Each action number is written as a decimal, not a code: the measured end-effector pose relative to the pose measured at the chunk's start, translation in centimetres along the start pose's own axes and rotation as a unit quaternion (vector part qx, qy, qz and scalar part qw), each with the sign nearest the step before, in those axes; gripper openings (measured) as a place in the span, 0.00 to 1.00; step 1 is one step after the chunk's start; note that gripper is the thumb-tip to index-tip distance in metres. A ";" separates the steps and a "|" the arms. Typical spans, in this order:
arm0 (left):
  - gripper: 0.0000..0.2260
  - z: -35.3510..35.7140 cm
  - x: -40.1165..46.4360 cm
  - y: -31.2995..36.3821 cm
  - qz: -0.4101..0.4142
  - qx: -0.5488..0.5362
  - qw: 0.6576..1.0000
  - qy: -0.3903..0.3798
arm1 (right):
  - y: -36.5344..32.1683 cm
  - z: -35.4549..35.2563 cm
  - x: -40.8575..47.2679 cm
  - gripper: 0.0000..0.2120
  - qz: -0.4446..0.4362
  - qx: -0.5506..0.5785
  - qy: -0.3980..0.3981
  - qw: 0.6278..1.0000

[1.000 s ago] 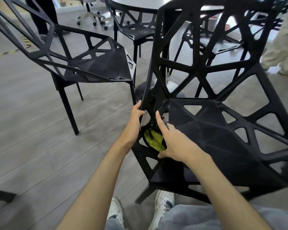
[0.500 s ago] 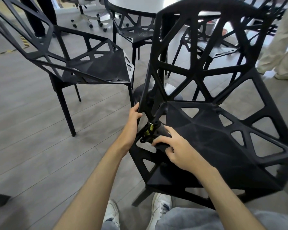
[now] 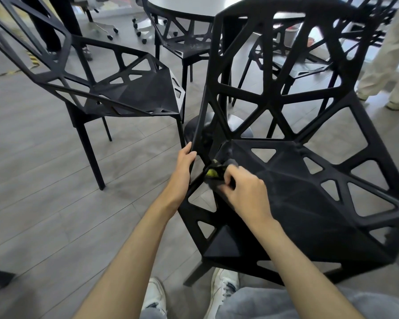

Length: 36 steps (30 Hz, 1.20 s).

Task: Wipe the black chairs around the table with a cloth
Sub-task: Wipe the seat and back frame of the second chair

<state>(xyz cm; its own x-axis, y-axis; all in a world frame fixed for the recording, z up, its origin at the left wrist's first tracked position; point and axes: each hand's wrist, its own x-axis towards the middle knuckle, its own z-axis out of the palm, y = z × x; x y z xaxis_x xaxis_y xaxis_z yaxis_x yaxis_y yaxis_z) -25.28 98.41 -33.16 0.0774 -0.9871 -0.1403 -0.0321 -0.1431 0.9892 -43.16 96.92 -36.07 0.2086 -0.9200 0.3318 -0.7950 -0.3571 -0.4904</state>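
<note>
Here, left hand point(image 3: 185, 162) grasping chair point(image 3: 309, 203) frame, right hand point(image 3: 242, 188) clenching cloth point(image 3: 213, 172) against seat

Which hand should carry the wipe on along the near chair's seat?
Probably the right hand: it already pinches the cloth at the seat's back corner of the near chair. The left hand grips the frame bar beside it, likely steadying the chair.

Both arms are bare, with no sleeves. The person wears gray pants point(image 3: 274, 302) and white shoes point(image 3: 224, 286) with dark marks.
</note>
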 end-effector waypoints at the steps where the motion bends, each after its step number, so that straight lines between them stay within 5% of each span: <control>1: 0.26 0.0 0.0 0.0 -0.001 -0.001 1.000 -0.002 | 0.2 -0.2 0.7 0.16 0.015 0.025 0.024 0.999; 6: 0.26 -0.3 0.5 -0.6 0.002 0.000 1.000 -0.011 | -0.5 2.1 3.1 0.24 0.106 0.068 0.018 0.992; 17: 0.25 -1.2 0.8 -0.6 0.006 -0.003 0.999 -0.044 | -6.0 1.9 -5.5 0.13 -0.046 0.188 -0.042 0.980; 22: 0.20 -1.4 0.4 0.4 0.010 0.013 0.998 -0.060 | -6.7 2.9 -5.8 0.16 0.005 0.172 0.005 0.985; 28: 0.24 -1.4 0.7 -0.2 -0.007 0.029 0.998 -0.058 | -5.7 2.1 -13.3 0.19 -0.078 0.088 -0.064 0.991; 33: 0.22 -1.6 0.7 -0.4 0.001 0.024 0.998 -0.066 | -9.7 3.8 -8.6 0.22 0.046 0.147 0.008 0.988; 36: 0.24 -2.0 1.4 -1.1 0.004 0.026 0.997 -0.075 | -8.8 3.3 -9.3 0.23 0.012 0.112 -0.009 0.994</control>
<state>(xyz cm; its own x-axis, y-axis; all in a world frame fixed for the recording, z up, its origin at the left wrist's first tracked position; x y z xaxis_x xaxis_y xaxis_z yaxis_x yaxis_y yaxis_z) -23.12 97.36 -34.39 -0.0734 -0.9872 -0.1412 -0.0835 -0.1350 0.9873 -36.26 108.04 -37.46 0.2030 -0.9309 0.3038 -0.6539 -0.3598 -0.6655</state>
